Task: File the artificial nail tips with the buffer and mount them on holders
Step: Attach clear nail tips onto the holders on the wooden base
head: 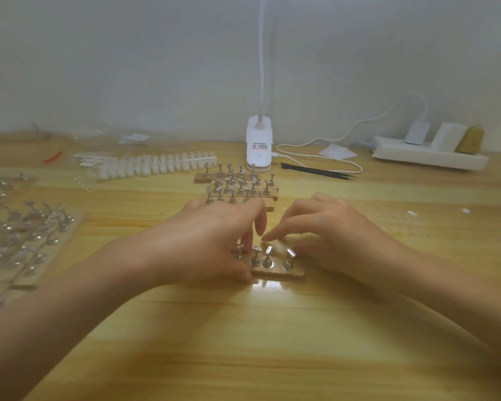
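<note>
Pressing a pale tip (275,245) onto holders (255,257) on the base (284,272) toward 6 o'clock, right hand (330,227) pinching it, left hand (214,238) gripping the base's 9 o'clock end, with most seemingly left: strips (156,166) at 11, bare blocks (237,183) at 12.

A single wide-angle camera, worn on the person's head, looks forward and down across a wooden table (272,342) toward a pale wall (156,68). Both forearms enter from the bottom corners. The left hand (214,241) and right hand (330,227) meet at a holder strip (281,272) just below frame centre, close under the lens. The view faces the wall nearly square-on: a clip lamp base (259,146) stands near the midline at the table's far edge, a power strip (428,157) sits far right, and rows of holders (26,241) blur at the left margin.
</note>
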The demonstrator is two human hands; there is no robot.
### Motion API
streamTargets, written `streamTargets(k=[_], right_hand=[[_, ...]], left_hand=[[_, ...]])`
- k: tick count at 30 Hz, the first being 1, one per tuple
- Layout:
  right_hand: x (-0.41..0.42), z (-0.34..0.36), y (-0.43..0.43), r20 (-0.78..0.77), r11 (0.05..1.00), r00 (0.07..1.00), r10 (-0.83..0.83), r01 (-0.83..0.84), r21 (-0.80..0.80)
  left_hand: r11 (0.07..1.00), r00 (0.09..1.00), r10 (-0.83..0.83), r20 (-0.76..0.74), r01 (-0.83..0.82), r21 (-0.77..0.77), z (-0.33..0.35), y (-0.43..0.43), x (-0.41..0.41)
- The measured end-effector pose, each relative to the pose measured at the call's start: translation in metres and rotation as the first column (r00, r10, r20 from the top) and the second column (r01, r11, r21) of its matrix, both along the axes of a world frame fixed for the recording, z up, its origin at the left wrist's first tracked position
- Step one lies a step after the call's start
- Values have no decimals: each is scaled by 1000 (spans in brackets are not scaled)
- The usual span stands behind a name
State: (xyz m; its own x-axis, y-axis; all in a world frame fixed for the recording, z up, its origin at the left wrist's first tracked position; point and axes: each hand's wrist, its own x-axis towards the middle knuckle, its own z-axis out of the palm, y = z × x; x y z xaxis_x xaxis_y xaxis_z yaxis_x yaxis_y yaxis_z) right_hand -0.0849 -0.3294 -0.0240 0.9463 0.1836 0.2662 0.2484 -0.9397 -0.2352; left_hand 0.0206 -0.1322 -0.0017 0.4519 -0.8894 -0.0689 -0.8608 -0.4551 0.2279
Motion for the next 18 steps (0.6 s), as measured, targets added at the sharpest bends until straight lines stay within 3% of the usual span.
streamTargets(k=[4, 7, 13, 15, 16, 18], right_hand=[[0, -1, 1, 112, 991, 992, 55, -41, -126], [-1, -1, 1, 153, 982, 986, 67, -37, -186], [-3, 2, -6, 152, 988, 988, 4, 19, -150], [-5, 7, -7, 178, 1000, 984, 7, -8, 5], [-6, 12, -7, 219, 987, 976, 2, -37, 154], [-8, 24, -7, 271, 863, 962, -33, -110, 494]], left_hand=[[995, 1000, -24, 7, 23, 100, 6, 1, -1], [997, 1000, -3, -20, 5, 82, 9, 3, -5], [952, 960, 90, -263, -161, -260, 20, -2, -9], [914, 950, 78, -304, -189, -358, 18, -2, -7], [898, 945, 61, -321, -192, -396, 17, -3, -7], [867, 921, 6, -389, -198, -457, 16, -5, -9]])
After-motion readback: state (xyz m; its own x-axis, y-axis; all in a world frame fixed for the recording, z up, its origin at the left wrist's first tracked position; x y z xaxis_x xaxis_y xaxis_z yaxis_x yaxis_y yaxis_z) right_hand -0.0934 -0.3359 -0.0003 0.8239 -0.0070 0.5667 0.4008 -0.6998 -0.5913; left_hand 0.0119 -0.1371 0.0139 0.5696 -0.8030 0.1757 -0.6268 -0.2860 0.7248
